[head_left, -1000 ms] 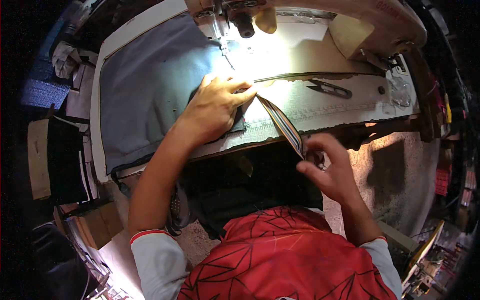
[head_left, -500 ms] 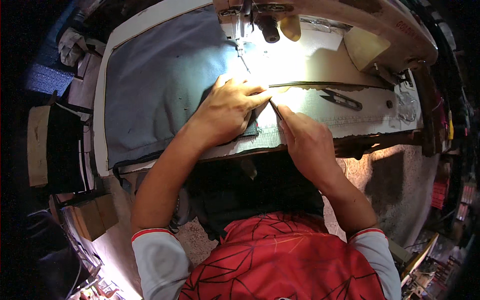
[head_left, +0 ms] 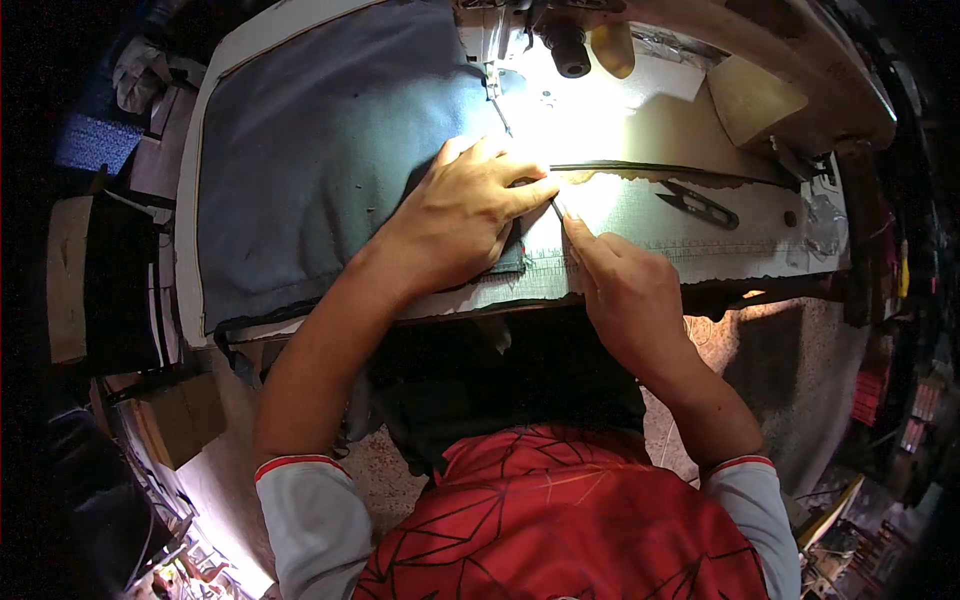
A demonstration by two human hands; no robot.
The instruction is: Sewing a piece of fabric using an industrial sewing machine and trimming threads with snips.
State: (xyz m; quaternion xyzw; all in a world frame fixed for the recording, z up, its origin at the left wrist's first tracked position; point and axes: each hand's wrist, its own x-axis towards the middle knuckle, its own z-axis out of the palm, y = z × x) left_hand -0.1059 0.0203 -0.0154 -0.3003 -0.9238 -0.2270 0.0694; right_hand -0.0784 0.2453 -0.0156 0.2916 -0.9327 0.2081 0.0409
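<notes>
Grey-blue cloth (head_left: 300, 160) lies spread over the left of the sewing table, its right edge running beneath the sewing machine's needle and presser foot (head_left: 491, 80). My left hand (head_left: 455, 215) rests on that edge just below the foot, with thumb and forefinger closed together on the cloth. In my right hand (head_left: 630, 285), thumb and forefinger pinch a thin dark strip (head_left: 560, 208) that runs up to my left fingertips. Glare and fingers hide where strip and cloth meet. Open-bladed thread snips (head_left: 700, 205) lie to the right, apart from both hands.
The sewing machine's arm (head_left: 750, 45) spans the top right, with a bright light under it. The pale table top (head_left: 650, 230) has a ragged front edge. A cardboard box (head_left: 180, 420) stands low at the left. A small dark round piece (head_left: 790, 218) sits near the table's right end.
The whole view has shifted slightly. Both hands keep nearly the same place on the table, and their grips look the same.
</notes>
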